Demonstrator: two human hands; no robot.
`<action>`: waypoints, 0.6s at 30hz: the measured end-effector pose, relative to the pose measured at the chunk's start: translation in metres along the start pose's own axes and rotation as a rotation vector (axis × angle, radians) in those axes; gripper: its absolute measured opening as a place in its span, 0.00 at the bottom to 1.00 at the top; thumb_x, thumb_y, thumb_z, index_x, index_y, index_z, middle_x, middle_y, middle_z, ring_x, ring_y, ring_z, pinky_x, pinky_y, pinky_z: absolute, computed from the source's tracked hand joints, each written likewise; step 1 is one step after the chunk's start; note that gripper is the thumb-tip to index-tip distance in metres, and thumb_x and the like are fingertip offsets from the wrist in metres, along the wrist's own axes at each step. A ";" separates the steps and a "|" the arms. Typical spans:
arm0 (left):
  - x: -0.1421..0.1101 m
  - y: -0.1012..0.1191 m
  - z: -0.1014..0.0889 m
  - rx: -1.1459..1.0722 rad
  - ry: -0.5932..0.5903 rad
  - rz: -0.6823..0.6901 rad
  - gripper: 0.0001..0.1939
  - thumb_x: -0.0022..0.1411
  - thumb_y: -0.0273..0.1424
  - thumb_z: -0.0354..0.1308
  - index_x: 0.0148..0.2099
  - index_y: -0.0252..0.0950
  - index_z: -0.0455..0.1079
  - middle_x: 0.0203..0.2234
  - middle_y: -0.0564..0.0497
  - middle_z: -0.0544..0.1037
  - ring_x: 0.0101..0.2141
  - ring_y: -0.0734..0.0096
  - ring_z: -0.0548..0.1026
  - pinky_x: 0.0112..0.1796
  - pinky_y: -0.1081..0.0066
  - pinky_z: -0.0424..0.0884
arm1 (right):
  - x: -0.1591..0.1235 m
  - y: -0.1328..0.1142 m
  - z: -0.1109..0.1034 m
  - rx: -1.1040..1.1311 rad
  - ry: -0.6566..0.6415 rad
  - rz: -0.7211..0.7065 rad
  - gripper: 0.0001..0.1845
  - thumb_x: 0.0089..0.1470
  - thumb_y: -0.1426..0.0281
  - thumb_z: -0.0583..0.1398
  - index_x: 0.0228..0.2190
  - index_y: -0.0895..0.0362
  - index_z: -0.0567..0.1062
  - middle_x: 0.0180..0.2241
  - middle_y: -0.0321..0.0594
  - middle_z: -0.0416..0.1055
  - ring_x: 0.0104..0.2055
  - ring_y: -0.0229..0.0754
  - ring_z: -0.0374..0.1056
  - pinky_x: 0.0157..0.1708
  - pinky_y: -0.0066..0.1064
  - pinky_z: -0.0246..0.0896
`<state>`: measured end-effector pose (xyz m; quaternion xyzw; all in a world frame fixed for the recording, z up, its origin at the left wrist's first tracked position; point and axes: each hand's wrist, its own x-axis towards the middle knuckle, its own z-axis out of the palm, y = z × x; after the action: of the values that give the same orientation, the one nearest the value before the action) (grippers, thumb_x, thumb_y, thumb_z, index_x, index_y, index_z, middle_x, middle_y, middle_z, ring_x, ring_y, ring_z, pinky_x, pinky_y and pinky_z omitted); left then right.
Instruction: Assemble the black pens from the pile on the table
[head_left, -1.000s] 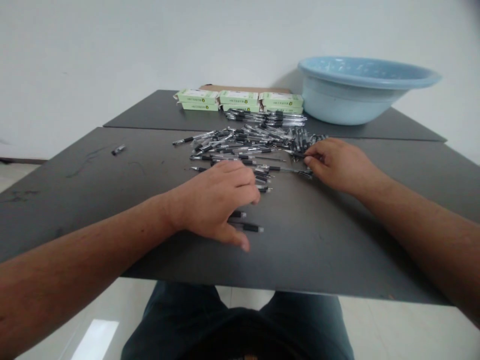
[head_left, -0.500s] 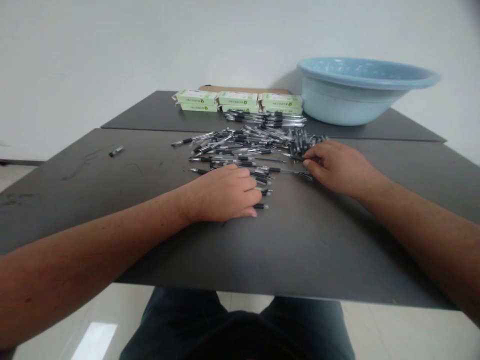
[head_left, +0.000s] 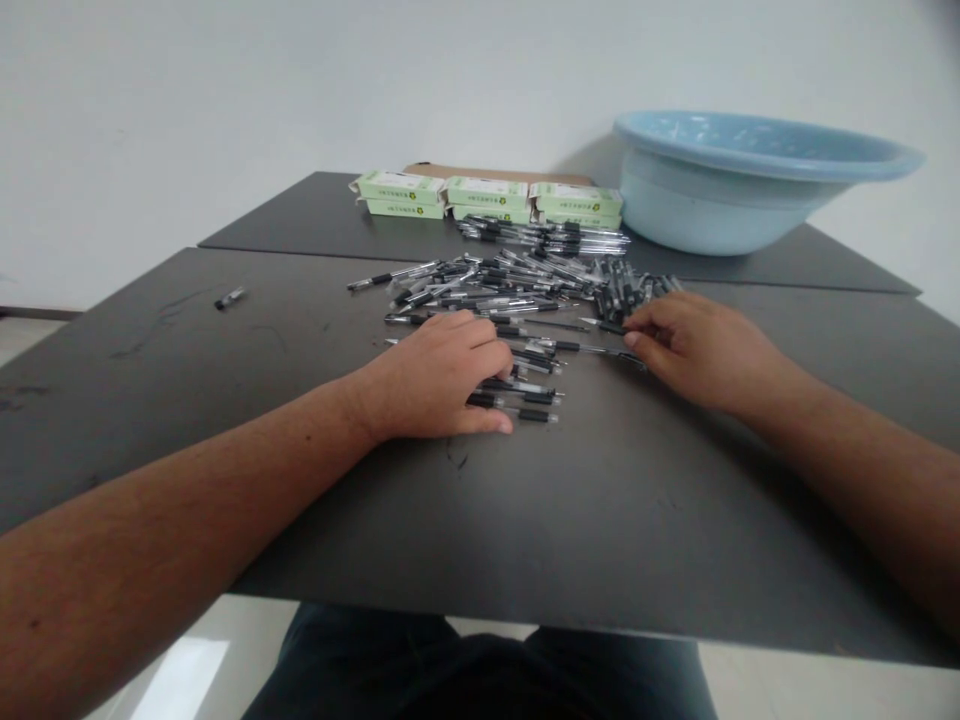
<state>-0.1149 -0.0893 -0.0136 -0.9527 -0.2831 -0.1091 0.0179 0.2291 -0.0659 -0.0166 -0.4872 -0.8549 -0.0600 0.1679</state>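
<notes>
My left hand (head_left: 435, 375) rests over the near end of the loose pens, with its thumb spread away from the bent fingers. Beneath and beside it lie several clear pens with black grips, the nearest pen (head_left: 534, 414) just past the thumb. On the right, my right hand (head_left: 697, 345) pinches a pen (head_left: 611, 327) whose pale tip points left. That hand's fingers partly hide it. Another pen (head_left: 574, 347) lies crosswise just in front of those fingertips. Behind both hands spreads a jumbled heap of pens (head_left: 510, 280).
Green and white boxes (head_left: 487, 192) stand stacked in a row at the back, with a bundle of pens (head_left: 540, 235) before them. A large blue basin (head_left: 720, 210) sits at the back right. A small cap-like piece (head_left: 230, 298) lies far left on the dark table (head_left: 465, 520).
My left hand has opened, its thumb moving away from the fingers and uncovering more of the near pens. My right hand keeps its pinch on the pen. The view has shifted slightly.
</notes>
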 end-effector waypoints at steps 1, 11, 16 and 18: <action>0.000 0.000 0.000 -0.003 -0.003 0.000 0.25 0.62 0.52 0.66 0.47 0.35 0.74 0.42 0.43 0.77 0.44 0.53 0.72 0.47 0.58 0.65 | 0.000 0.000 0.000 -0.004 -0.002 0.002 0.12 0.63 0.62 0.58 0.40 0.52 0.80 0.37 0.45 0.79 0.40 0.53 0.74 0.40 0.42 0.66; 0.000 -0.001 0.001 -0.063 0.003 -0.063 0.32 0.61 0.53 0.67 0.56 0.34 0.73 0.51 0.38 0.76 0.51 0.48 0.72 0.51 0.56 0.65 | -0.002 0.001 0.000 -0.009 -0.021 0.010 0.10 0.63 0.62 0.59 0.39 0.52 0.79 0.37 0.46 0.79 0.39 0.53 0.74 0.38 0.42 0.66; 0.000 -0.001 0.001 -0.089 0.001 -0.075 0.37 0.59 0.56 0.67 0.58 0.33 0.73 0.54 0.37 0.76 0.53 0.46 0.71 0.54 0.54 0.65 | -0.003 -0.001 -0.001 0.021 -0.011 0.021 0.09 0.63 0.62 0.59 0.39 0.50 0.79 0.37 0.45 0.79 0.38 0.54 0.74 0.37 0.44 0.66; -0.001 -0.001 0.000 -0.102 0.011 -0.076 0.38 0.59 0.57 0.67 0.59 0.33 0.72 0.54 0.37 0.76 0.54 0.45 0.71 0.55 0.52 0.65 | -0.003 -0.001 -0.002 0.021 -0.012 0.021 0.09 0.63 0.62 0.59 0.39 0.50 0.79 0.37 0.46 0.79 0.38 0.54 0.74 0.37 0.44 0.67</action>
<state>-0.1159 -0.0886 -0.0137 -0.9403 -0.3131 -0.1293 -0.0334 0.2298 -0.0695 -0.0160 -0.4949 -0.8513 -0.0462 0.1682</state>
